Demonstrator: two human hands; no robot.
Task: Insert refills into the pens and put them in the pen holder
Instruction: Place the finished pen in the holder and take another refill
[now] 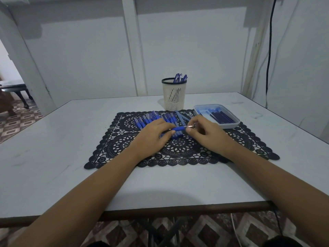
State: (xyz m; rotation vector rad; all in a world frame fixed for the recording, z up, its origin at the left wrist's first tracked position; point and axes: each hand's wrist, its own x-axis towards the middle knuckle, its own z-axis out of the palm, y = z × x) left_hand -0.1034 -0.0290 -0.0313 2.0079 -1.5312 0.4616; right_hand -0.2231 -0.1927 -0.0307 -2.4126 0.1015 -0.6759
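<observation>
One pen (178, 129), light and stiff by my judgement, hangs above the middle of the desk (71, 157), my left hand (154, 135) curled round its barrel, my right hand (202, 131) pinching its small, likely slippery metal tip (190, 126).

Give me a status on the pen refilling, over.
Left hand grips pen barrel, right hand pinches its metal tip. Pen holder has a few pens in; pile waits on mat. Path to holder open.
</observation>
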